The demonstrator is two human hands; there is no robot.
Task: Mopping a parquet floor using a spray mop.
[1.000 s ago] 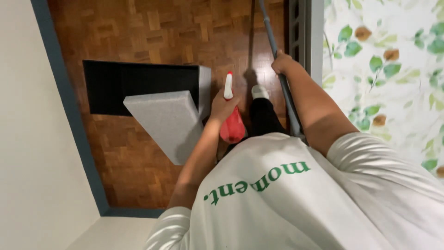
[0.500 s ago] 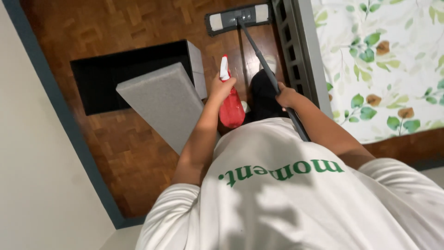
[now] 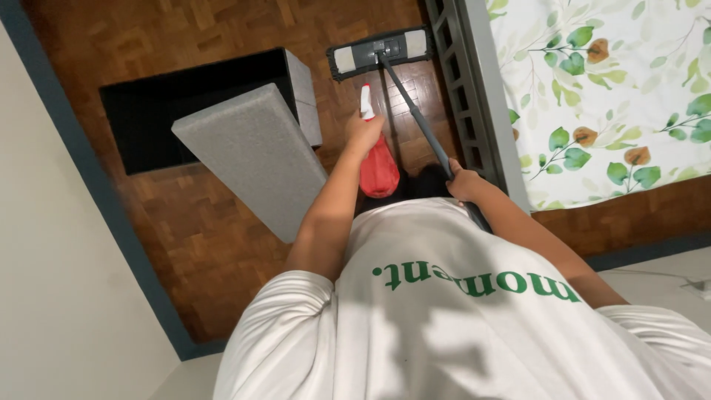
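Note:
My left hand [image 3: 363, 133] grips a red spray bottle [image 3: 379, 174] with a white nozzle, held out over the wooden parquet floor [image 3: 215, 244]. My right hand [image 3: 463, 181] is closed around the dark handle of a flat mop [image 3: 415, 111]. The grey mop head [image 3: 381, 50] lies flat on the floor ahead of me, next to the bed frame. My white shirt with green lettering fills the bottom of the view.
A grey rectangular lid [image 3: 252, 159] leans across a black open box [image 3: 185, 104] on the left. A dark metal bed frame [image 3: 459, 81] and a leaf-patterned sheet [image 3: 607, 96] stand on the right. A pale wall with blue-grey skirting [image 3: 111, 200] runs along the left.
The view has tilted so the mop head now shows fully on the floor. My right hand has slid lower on the handle. The bottle stays in my left hand.

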